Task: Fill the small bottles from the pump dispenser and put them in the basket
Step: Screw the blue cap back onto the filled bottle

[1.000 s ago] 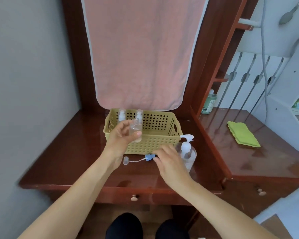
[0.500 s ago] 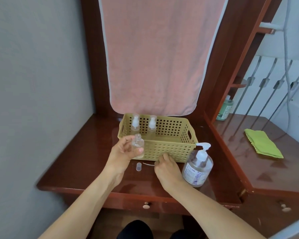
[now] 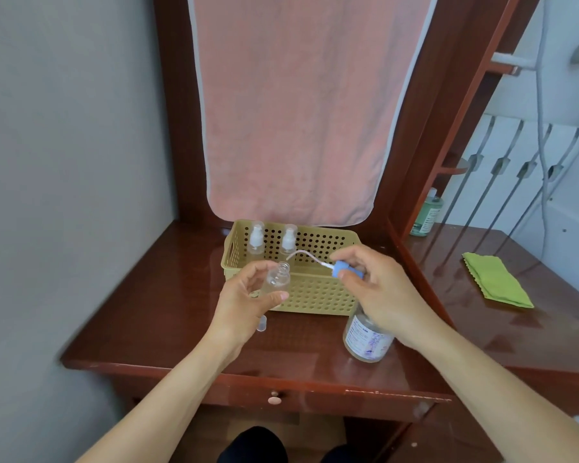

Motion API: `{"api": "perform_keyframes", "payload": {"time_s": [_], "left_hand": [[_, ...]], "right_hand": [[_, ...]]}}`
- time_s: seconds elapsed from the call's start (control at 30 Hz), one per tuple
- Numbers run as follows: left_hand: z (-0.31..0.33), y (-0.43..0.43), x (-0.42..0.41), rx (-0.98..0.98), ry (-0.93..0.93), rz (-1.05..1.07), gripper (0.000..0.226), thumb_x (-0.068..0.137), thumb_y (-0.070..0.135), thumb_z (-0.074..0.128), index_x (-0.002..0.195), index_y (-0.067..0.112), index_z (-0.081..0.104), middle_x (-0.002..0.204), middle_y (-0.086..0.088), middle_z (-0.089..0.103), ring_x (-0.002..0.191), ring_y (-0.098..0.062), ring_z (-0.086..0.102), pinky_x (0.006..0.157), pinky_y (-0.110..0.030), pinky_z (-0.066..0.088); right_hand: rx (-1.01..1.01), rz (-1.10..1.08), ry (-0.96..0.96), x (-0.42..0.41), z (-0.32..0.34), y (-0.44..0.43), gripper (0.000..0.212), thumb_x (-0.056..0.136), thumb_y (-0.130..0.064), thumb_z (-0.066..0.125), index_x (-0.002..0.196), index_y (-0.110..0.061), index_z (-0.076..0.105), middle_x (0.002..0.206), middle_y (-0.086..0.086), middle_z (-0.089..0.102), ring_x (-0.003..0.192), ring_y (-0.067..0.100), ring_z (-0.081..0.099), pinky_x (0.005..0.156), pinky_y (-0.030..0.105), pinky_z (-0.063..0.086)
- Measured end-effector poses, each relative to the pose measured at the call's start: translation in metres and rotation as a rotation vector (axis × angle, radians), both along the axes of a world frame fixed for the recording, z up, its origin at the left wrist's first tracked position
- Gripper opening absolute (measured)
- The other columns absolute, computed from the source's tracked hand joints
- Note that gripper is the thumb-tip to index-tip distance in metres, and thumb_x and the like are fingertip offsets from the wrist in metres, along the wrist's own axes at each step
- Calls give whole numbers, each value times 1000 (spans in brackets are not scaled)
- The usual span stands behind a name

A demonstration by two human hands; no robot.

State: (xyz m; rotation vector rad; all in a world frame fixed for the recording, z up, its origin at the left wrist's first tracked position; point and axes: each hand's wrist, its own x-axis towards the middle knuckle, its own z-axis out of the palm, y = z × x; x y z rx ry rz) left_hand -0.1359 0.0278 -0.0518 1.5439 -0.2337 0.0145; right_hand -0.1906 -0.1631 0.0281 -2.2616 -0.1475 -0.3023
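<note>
Grey wall left; glossy red-brown wooden desk; pink towel hanging behind; green cloth right.

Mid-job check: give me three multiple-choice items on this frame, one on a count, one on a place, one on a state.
1. How many capped small bottles stand in the beige basket? A one; B four; C two.
2. Where does the loose clear cap lie? A on the wooden table, in front of the basket; B on the floor; C in the basket.
3. The small bottle in the left hand is: A capped; B open-necked; C lying flat.
Key: 1 C, two white-capped ones stand by the back wall. 2 A, it lies beside the left wrist. 3 B, its bare threaded neck shows, and the right hand pinches the blue spray cap.
</note>
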Motion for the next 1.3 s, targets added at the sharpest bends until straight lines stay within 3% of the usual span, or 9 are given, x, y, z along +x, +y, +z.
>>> {"api": "perform_keyframes", "payload": {"time_s": [0.13,0.3,0.43,0.53,0.73,0.9,1.03,1.13,1.3], "left_hand": [[4,-4,-5,15,-15,-2,44,75,6,78,98,40,64,109,18,67,118,-1,52,104,-31,41],[7,-5,-8,41,-44,-24,42,74,8,79,104,34,65,109,12,69,116,-6,56,89,-22,50],[11,-8,-13,97,-78,-54,41,73,7,79,105,28,66,104,20,68,106,2,58,101,-41,47],[12,-11,-17,123,-65,-71,42,72,10,81,101,35,67,102,20,68,103,-4,60,96,-45,49],[19,-12,-22,36,-10,-116,41,73,4,79,104,29,67,103,2,70,98,-15,62,56,-16,48],[21,-12,-23,5,47,-146,45,71,14,81,111,29,67,108,6,71,106,-16,63,81,-30,45],[23,-15,-29,-32,54,-158,40,74,7,78,108,25,66,101,5,73,78,0,62,56,-7,44],[25,-16,-31,-54,67,-149,39,74,6,77,108,22,66,98,5,72,68,5,59,51,-7,41],[26,-18,-32,13,25,-120,37,74,12,78,103,32,66,98,9,73,74,4,58,53,-9,42]], "right_hand": [[-99,3,31,-4,11,-2,21,94,-15,53,110,-23,64,105,-7,65,91,12,64,81,31,51],[-211,56,27,-4,16,0,23,96,-10,49,112,-16,65,78,-15,56,52,-14,50,49,7,37],[-398,101,-23,7,24,8,28,95,-11,50,117,-20,65,98,-14,55,74,-6,45,63,6,31],[-528,151,-23,15,34,17,21,93,-12,52,111,-19,62,96,-12,51,81,7,43,70,21,31],[-723,307,56,25,50,31,13,91,-11,56,101,-18,57,83,-15,43,72,4,42,61,19,33],[-743,343,102,31,58,32,9,90,-16,61,99,-16,62,78,-16,44,69,1,43,59,17,34],[-774,300,143,36,59,31,21,90,-33,61,96,-14,64,76,-12,48,69,5,45,60,22,35],[-749,370,168,35,57,29,19,90,-21,61,108,-20,58,95,-9,52,85,8,48,75,26,42],[-769,350,118,33,54,30,11,90,-29,60,92,-18,58,75,-15,46,65,1,42,58,20,32]]}}
